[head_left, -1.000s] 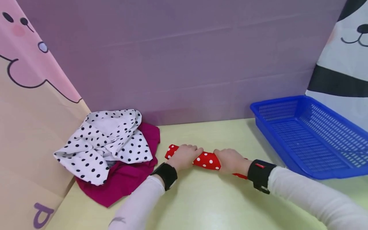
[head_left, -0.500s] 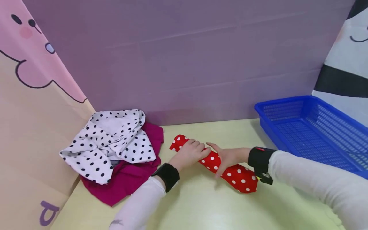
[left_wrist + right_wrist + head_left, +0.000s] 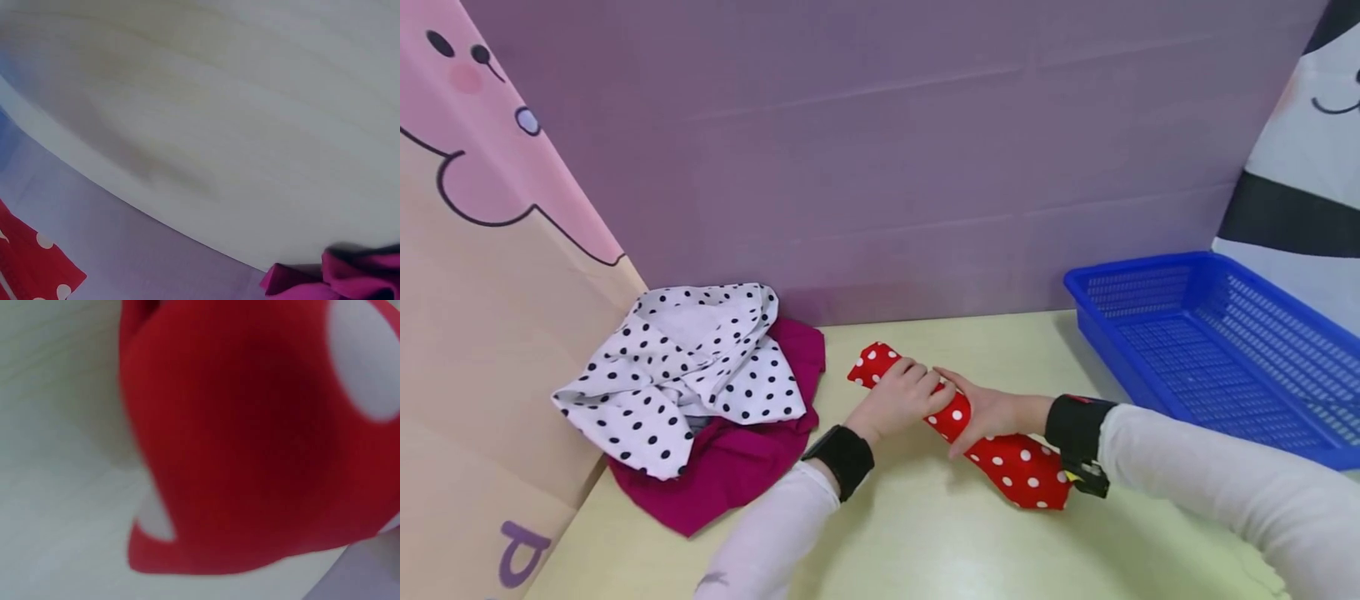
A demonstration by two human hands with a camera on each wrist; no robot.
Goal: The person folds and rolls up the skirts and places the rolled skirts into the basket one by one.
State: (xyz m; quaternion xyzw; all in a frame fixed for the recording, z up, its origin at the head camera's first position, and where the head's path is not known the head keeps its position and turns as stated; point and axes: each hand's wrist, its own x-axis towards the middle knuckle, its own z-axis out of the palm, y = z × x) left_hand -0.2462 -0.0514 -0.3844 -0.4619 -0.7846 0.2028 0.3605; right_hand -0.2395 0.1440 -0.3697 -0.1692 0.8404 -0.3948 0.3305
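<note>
A red cloth (image 3: 1018, 471) with white dots, bunched into a long roll, slants down to the right between both hands. My left hand (image 3: 898, 400) grips it close to its upper left end, which sticks out past the fingers. Around the middle, my right hand (image 3: 988, 412) holds the roll between thumb and fingers, while the wider end hangs below the right wrist. In the left wrist view a corner of the red cloth (image 3: 37, 265) shows at lower left. The right wrist view is mostly filled by blurred red cloth (image 3: 244, 456). Neither wrist view shows any fingers.
At the left, a crumpled white cloth with black dots (image 3: 700, 358) lies on a magenta cloth (image 3: 730, 475). A blue plastic basket (image 3: 1120, 362) stands at the right of the pale table (image 3: 917, 533). A purple wall (image 3: 880, 167) closes off the back.
The red cloth has turned from nearly level to a steeper slant, its right end lower. My right hand loosened, spread its fingers, then closed round the cloth nearer my left hand.
</note>
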